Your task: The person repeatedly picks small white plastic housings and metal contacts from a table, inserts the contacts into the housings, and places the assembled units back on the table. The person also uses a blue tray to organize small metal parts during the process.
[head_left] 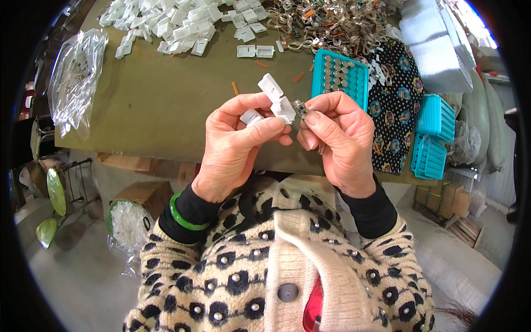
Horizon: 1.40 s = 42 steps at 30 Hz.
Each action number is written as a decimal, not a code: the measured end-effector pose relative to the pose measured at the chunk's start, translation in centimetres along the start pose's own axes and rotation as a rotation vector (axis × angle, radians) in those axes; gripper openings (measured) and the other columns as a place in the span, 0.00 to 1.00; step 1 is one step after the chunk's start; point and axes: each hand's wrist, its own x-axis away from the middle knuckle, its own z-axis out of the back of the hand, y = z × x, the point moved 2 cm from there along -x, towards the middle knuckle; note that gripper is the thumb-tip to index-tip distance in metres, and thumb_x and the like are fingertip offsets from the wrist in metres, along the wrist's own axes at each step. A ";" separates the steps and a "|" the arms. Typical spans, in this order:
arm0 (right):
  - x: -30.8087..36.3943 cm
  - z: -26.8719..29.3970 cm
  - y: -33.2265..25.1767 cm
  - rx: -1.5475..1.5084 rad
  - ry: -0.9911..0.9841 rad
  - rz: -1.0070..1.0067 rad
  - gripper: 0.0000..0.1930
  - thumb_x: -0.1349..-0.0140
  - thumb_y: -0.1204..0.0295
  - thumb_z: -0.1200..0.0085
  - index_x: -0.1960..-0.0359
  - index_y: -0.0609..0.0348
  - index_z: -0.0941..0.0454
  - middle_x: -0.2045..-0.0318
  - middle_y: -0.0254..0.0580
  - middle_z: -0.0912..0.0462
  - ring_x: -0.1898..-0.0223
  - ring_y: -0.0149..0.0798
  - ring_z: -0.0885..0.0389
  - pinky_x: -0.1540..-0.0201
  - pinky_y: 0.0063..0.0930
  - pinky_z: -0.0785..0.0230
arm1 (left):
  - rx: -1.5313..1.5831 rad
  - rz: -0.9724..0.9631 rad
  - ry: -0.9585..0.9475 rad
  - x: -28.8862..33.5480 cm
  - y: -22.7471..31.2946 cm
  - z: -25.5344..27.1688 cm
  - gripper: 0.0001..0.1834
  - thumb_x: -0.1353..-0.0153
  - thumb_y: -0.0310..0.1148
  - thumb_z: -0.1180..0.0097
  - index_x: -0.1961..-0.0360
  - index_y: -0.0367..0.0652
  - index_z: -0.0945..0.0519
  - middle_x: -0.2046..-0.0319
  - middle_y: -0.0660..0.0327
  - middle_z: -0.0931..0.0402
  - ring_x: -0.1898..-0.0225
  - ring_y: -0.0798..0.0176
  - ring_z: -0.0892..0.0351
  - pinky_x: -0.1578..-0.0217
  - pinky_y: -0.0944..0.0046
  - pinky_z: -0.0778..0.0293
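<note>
Left hand point(235, 138), closed, pinches a white case point(271, 88); right hand point(345, 135) (closed too) pinches a small metallic part point(300, 108) nearby.

Left forearm point(185, 221) and right forearm point(376, 213), both sleeved, reach forward and angle inward. Left hand point(238, 138): thumb extended rightward, pressed toward bent fingers in a pinch grip. Right hand point(345, 135): thumb and index finger likewise pinching, other fingers curled under, fingertips just beside the left's.
</note>
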 end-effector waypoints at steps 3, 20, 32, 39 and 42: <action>-0.2 -0.3 -0.2 -0.065 -0.022 -0.059 0.04 0.35 0.77 0.44 0.63 0.64 0.26 0.73 0.34 0.23 0.78 0.22 0.29 0.75 0.17 0.36 | -0.014 -0.063 -0.014 -0.2 -0.2 0.1 0.14 0.43 0.16 0.38 0.55 0.37 0.21 0.62 0.52 0.19 0.64 0.59 0.16 0.63 0.59 0.16; 0.2 -2.1 0.0 0.850 0.008 0.681 0.10 0.43 0.90 0.47 0.61 0.66 0.24 0.67 0.44 0.23 0.71 0.35 0.20 0.69 0.24 0.27 | -0.075 -0.143 0.025 -0.8 -0.2 -0.3 0.11 0.43 0.17 0.36 0.59 0.35 0.20 0.64 0.56 0.19 0.68 0.64 0.17 0.64 0.65 0.17; 0.5 -1.0 0.5 1.007 0.069 0.938 0.12 0.47 0.90 0.45 0.63 0.64 0.25 0.68 0.44 0.25 0.72 0.39 0.25 0.71 0.27 0.32 | -0.282 -0.237 0.214 -0.3 -0.5 -2.9 0.10 0.46 0.18 0.37 0.63 0.34 0.22 0.69 0.61 0.20 0.73 0.70 0.21 0.72 0.70 0.23; 1.3 -0.6 1.3 0.718 0.076 0.622 0.05 0.35 0.82 0.47 0.61 0.63 0.29 0.67 0.32 0.27 0.73 0.20 0.31 0.71 0.12 0.38 | 0.019 0.139 0.100 0.2 -0.1 -2.8 0.11 0.42 0.27 0.42 0.58 0.37 0.23 0.69 0.62 0.23 0.71 0.70 0.25 0.73 0.71 0.29; 2.1 -0.5 1.5 0.249 0.110 0.222 0.10 0.40 0.87 0.48 0.60 0.63 0.29 0.69 0.38 0.23 0.77 0.28 0.29 0.70 0.21 0.33 | 0.043 0.161 0.112 0.5 -0.2 -2.9 0.11 0.42 0.27 0.43 0.57 0.37 0.23 0.69 0.62 0.23 0.72 0.70 0.26 0.72 0.70 0.29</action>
